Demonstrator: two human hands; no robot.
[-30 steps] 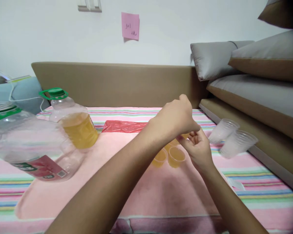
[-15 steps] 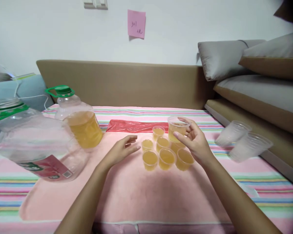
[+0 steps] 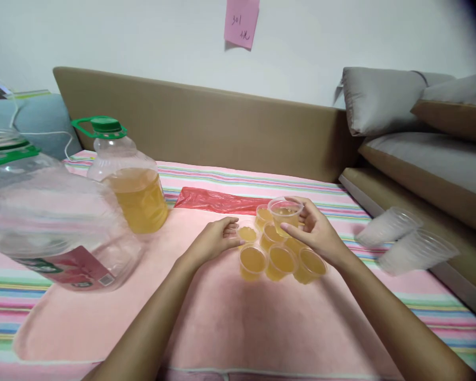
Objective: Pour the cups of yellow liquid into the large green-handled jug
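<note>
My right hand (image 3: pixel 315 227) grips a clear plastic cup (image 3: pixel 284 214) of yellow liquid, raised over a cluster of similar filled cups. Beneath it, one cup (image 3: pixel 293 244) is partly hidden. Along the front of the cluster stand a left cup (image 3: pixel 253 263), a middle cup (image 3: pixel 281 263) and a right cup (image 3: pixel 311 266). My left hand (image 3: pixel 218 241) has its fingers apart beside the small left-rear cup (image 3: pixel 247 233); whether they touch it I cannot tell.
On the left stand a large clear jug (image 3: pixel 59 211) with a pink label and a green-capped jug (image 3: pixel 140 198) of yellow liquid. A red plastic bag (image 3: pixel 218 201) lies behind the cups. Stacked empty cups (image 3: pixel 418 253) lie at right, near cushions (image 3: pixel 432 159).
My left hand has moved right, closer to the left-rear cup. The raised cup in my right hand has shifted slightly over the cluster. The camera view has tilted.
</note>
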